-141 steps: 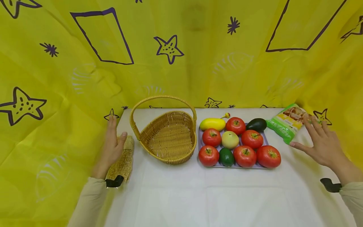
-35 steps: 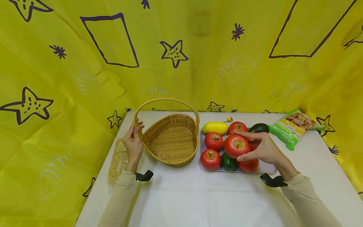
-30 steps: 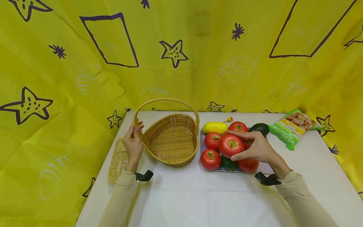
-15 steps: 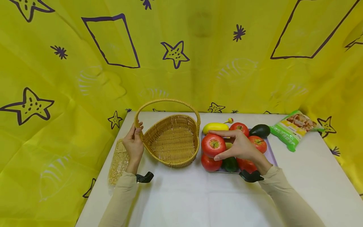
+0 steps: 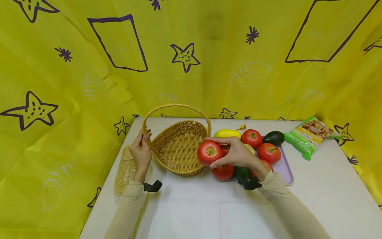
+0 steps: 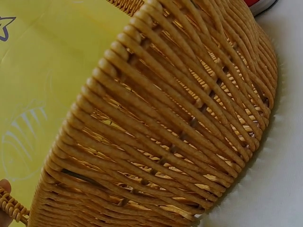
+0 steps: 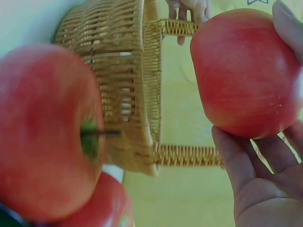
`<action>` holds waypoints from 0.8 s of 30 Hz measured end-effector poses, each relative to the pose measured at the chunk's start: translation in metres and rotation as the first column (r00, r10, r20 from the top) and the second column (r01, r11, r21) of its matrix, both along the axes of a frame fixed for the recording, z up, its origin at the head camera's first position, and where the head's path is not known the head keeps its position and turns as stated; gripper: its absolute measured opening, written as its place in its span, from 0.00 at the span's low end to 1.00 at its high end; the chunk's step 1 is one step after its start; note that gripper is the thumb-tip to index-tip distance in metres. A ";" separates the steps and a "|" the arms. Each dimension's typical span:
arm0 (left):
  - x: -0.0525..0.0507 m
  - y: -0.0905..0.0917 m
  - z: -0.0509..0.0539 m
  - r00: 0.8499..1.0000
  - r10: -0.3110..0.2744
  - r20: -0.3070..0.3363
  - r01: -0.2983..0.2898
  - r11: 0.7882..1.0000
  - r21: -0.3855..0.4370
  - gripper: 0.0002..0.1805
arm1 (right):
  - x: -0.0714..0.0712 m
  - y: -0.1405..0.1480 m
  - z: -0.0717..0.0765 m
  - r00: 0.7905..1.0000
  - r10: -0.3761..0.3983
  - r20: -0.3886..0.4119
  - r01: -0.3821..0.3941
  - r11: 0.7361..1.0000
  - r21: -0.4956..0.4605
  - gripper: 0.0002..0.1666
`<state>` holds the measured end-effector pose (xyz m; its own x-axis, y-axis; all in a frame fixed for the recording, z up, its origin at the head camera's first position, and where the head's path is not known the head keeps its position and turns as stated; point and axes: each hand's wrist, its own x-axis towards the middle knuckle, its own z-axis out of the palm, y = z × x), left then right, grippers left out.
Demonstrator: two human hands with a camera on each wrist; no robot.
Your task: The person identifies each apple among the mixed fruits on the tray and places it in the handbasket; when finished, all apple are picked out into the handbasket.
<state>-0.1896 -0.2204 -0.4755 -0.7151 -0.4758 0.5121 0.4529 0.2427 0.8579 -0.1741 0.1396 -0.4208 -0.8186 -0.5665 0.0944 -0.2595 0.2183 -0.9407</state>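
Observation:
In the head view a wicker basket [image 5: 182, 149] stands with its arched handle raised and nothing inside. My left hand [image 5: 141, 152] grips the left foot of that handle; the left wrist view is filled by the basket's woven side [image 6: 156, 123]. Held between thumb and fingers of my right hand [image 5: 235, 152] is a red apple [image 5: 209, 153], over the basket's right rim. The right wrist view shows this apple [image 7: 246, 71] in the right hand [image 7: 270, 189], clear of the basket [image 7: 113, 71]. Beneath the right hand, a lilac tray [image 5: 287, 172] bears several other fruits, partly hidden.
A yellow fruit [image 5: 227, 133] and a lollipop [image 5: 242, 127] lie at the back of the tray. A dark green fruit [image 5: 273, 138] sits at its back right corner. Farther right is a green food bag [image 5: 311, 134]. Behind my left hand lies a clear bag of grains [image 5: 124, 171].
The right hand took up the red apple from the tray's right side and has carried it left to the basket's rim. The left hand came to the handle and has since stayed there.

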 end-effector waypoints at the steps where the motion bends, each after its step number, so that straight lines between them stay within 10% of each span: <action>1: 0.000 0.000 0.000 1.000 0.000 0.002 0.000 1.000 -0.001 0.17 | -0.001 -0.004 -0.001 1.000 0.008 0.004 -0.008 1.000 -0.005 0.50; 24: 0.000 0.001 -0.001 1.000 0.011 0.002 -0.011 1.000 -0.013 0.17 | -0.026 -0.077 -0.002 0.997 0.069 0.031 -0.068 0.998 -0.016 0.51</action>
